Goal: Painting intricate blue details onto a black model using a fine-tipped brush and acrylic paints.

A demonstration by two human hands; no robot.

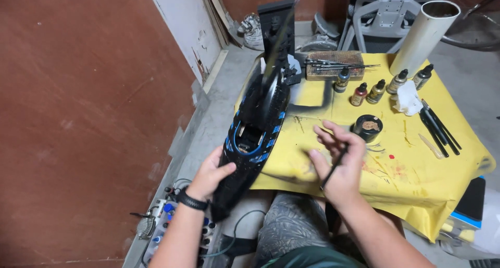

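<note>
Five small paint bottles (376,91), one white tube (424,34), one black model boat (253,132), two hands (341,166)

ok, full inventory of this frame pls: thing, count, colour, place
model boat hull: 1, black with blue marks, at table's left edge, held by left hand
table cover: 1, yellow, paint-stained
dropper bottles: 5, dark caps, back of table
round pot: 1, black, table centre
brushes: several, black, table right
tissue: 1, white, beside the bottles
wooden block: 1, brown, thin tools lying on it
tube: 1, white, back right
paint rack: 1, on floor, lower left
left hand: wristband, grips hull
right hand: holds thin brush
</note>
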